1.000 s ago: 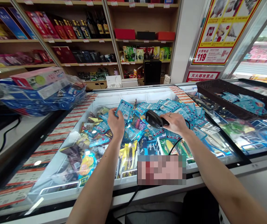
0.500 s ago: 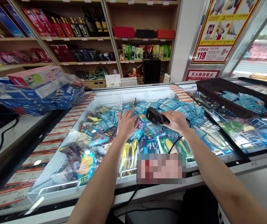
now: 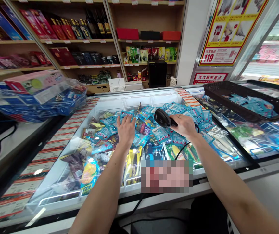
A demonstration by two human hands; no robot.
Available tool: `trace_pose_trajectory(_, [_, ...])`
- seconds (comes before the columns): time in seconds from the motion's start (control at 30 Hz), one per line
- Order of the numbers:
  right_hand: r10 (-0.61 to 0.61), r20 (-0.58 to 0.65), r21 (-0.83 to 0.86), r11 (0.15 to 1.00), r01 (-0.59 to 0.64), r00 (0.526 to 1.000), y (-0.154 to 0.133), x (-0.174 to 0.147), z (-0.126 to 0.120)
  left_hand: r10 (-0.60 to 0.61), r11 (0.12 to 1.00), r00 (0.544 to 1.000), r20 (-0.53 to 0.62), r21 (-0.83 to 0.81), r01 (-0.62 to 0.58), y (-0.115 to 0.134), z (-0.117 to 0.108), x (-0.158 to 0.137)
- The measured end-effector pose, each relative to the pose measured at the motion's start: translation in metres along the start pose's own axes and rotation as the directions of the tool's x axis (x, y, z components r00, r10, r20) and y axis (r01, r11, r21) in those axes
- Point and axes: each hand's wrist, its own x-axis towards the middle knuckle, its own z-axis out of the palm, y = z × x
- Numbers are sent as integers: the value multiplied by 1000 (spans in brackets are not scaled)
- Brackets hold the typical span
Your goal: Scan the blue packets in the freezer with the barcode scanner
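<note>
The handle of a black barcode scanner [image 3: 163,118] is in my right hand [image 3: 184,125], its head pointing left above several light-blue packets [image 3: 162,134]. A black cable hangs from it past my wrist. My left hand [image 3: 126,130] is open, palm down, with its fingers stretched over the packets on the left. Its fingertips are at the edge of one blue packet [image 3: 127,113]; I cannot tell whether they touch it. The packets are spread over the glass top of a chest freezer [image 3: 45,191], with wrapped ice creams [image 3: 132,162] showing below.
A brown basket [image 3: 256,112] with more blue packets stands on the right. At the left are plastic-wrapped boxes [image 3: 40,96]. A pixelated rectangular item [image 3: 166,176] lies at the front edge. Price labels [image 3: 56,146] line the freezer's left side; stocked shelves [image 3: 78,40] stand behind.
My left hand has shifted left, to a blue packet on that side. My right hand keeps hold of the scanner almost in place. The whole view has moved slightly.
</note>
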Motion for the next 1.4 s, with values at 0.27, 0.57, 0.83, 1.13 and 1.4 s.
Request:
trace_pose_trajectory(0.27, [15,3,0,1000,-15,1000,-1,0,-1,79,972,961,265,-233,-15,30,7,4])
trace_pose_trajectory(0.57, [15,-7,-19,1000,-15,1000,-2,1,-1,130,976,924,360,-208,-56,52,0,0])
trace_pose_trajectory(0.83, [9,-2,-19,1000,-9,1000,-3,1,1,43,919,918,394,-376,118,34,10,5])
trace_pose_trajectory(1.13, [-39,-4,-5,999,39,999,-5,1,0,-184,632,951,248,-712,307,16,21,8])
trace_pose_trajectory(1.4, [-105,-8,15,994,105,994,-10,2,0,-239,636,943,233,-696,333,17,24,8])
